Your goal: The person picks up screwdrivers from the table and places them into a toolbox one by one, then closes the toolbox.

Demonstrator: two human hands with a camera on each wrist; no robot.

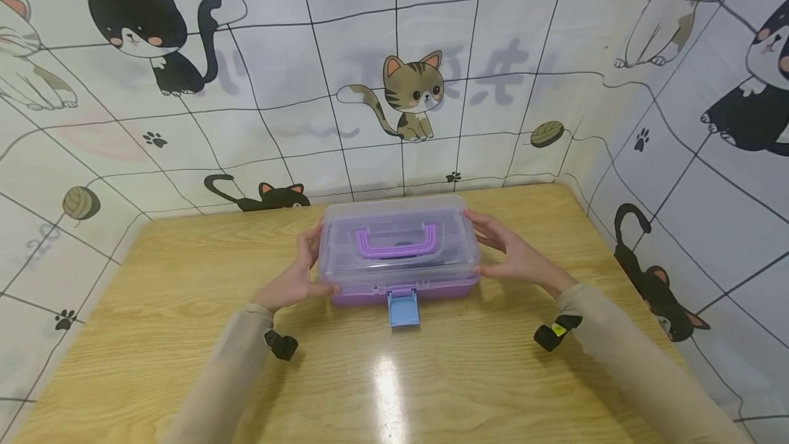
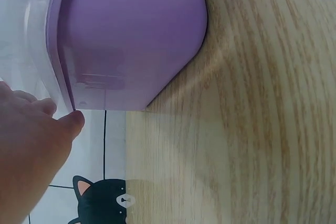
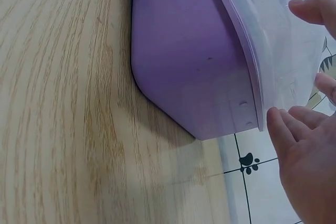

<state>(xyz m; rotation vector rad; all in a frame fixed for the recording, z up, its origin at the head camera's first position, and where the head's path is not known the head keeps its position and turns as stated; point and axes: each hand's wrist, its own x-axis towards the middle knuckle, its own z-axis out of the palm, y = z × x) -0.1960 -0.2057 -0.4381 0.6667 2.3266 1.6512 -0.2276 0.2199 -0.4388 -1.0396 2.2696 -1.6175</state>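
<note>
A purple storage box [image 1: 453,288] with a clear lid [image 1: 345,252] and a purple handle [image 1: 397,244] sits on the table. Its blue front latch [image 1: 403,310] hangs down, unfastened. At the left end, my left hand [image 1: 296,273] grips the lid, thumb at the front corner and fingers toward the back. The left wrist view shows its fingers [image 2: 73,121] by the rim at the rear corner. At the opposite end my right hand [image 1: 511,255] is spread, its fingers [image 3: 283,129] fairly straight against the lid's edge. Contents are too blurred to make out.
The wooden table [image 1: 185,293] ends at the back against a white gridded wall covering [image 1: 277,115] with cartoon cats. More of that covering rises on both sides. Small black cameras are strapped to my wrists. Light glares off the table in front of the box.
</note>
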